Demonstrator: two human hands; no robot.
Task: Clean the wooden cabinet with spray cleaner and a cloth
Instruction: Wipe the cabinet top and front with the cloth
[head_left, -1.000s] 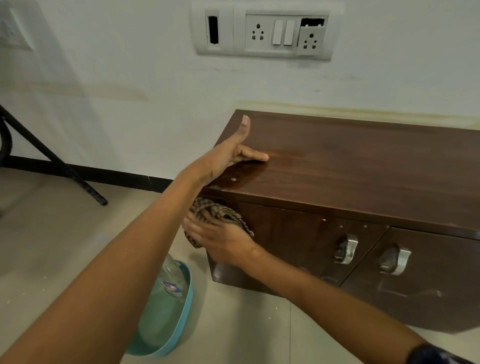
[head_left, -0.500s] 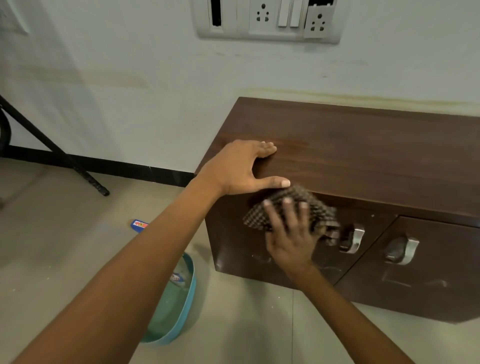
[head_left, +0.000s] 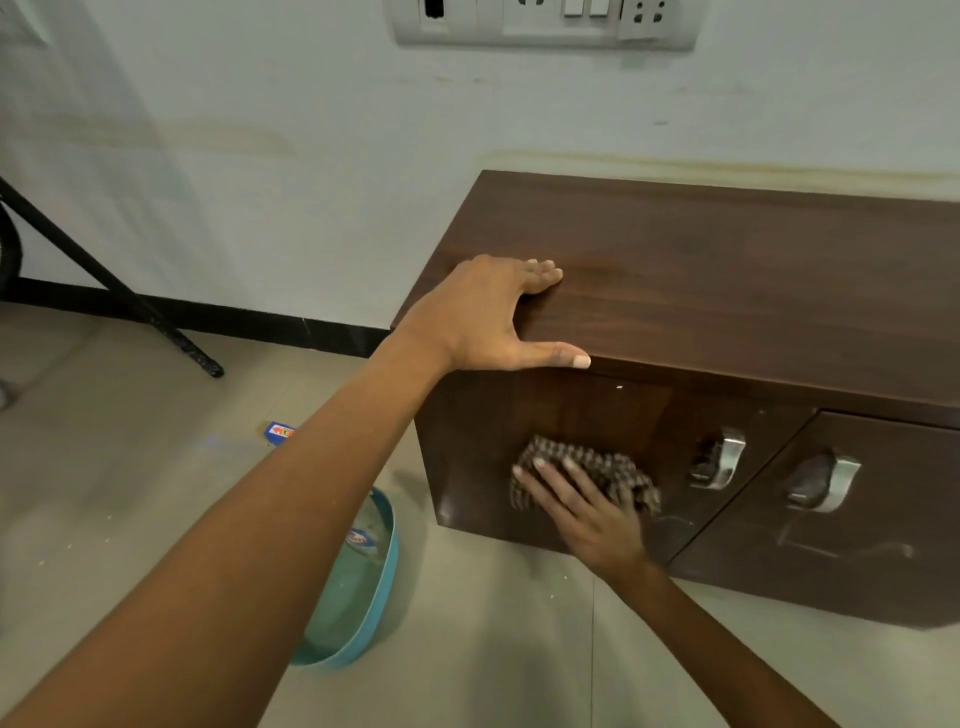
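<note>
Dark brown wooden cabinet (head_left: 727, 291): left hand (head_left: 488, 317) flat on top; right hand (head_left: 587, 512), fingers straight, presses checked cloth (head_left: 608, 467) on door (head_left: 561, 410), left of metal handle (head_left: 722, 457).

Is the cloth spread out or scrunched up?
Scrunched up: the cloth bunches in folds under the right hand, pressed on the door.

Right hand (head_left: 587, 514) slid the cloth (head_left: 589, 465) down the cabinet (head_left: 727, 270) — perhaps halfway.
</note>
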